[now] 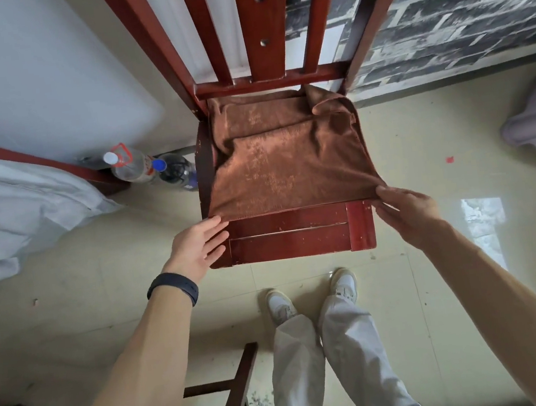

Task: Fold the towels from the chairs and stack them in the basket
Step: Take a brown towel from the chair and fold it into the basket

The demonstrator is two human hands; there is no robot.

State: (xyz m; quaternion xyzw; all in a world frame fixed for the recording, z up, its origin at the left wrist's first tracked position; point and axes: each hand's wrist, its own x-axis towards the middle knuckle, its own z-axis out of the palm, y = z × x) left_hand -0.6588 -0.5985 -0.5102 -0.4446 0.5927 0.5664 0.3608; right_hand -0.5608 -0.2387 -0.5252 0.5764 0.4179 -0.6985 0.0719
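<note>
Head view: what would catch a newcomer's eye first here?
A rumpled brown towel covers most of the red wooden chair seat at centre. The right hand pinches its near right corner, while the left hand, fingers straight, is at its near left corner. Two plastic bottles stand on the floor left of the chair.

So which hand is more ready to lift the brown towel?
The right hand: it pinches the towel at its near corner. The left hand only touches the other near corner with straight fingers, not gripping yet.
</note>
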